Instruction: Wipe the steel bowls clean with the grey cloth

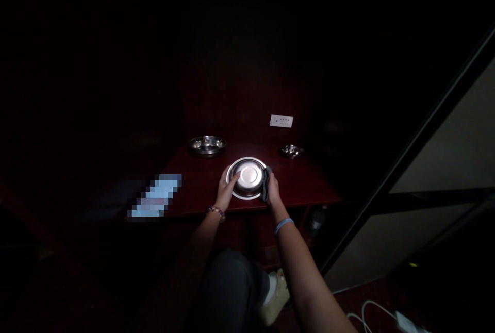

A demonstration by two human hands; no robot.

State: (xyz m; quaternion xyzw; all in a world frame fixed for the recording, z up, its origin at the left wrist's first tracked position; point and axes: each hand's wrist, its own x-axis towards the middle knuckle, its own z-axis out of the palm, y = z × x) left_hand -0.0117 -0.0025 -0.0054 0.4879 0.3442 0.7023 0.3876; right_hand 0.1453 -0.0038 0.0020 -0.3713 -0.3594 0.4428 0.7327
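A round, shiny steel bowl (pixel 248 177) with a pale rim is held above the front part of the dark red table, its circular face turned towards me. My left hand (pixel 227 188) grips its left side, the thumb lying over the metal. On the opposite side, my right hand (pixel 273 188) closes round a dark grey cloth (pixel 265 183) pressed to the rim. A larger steel basin (pixel 208 146) rests further back to the left. At the back right sits a small steel dish (pixel 292 151).
The red table (pixel 309 183) meets a dark wall with a white power socket (pixel 281 121). Bluish pixelated blur (pixel 157 196) covers something at left. A bottle (pixel 317 222) stands beneath the table at right. White cable (pixel 371 304) and a power strip (pixel 408 322) lie on the floor.
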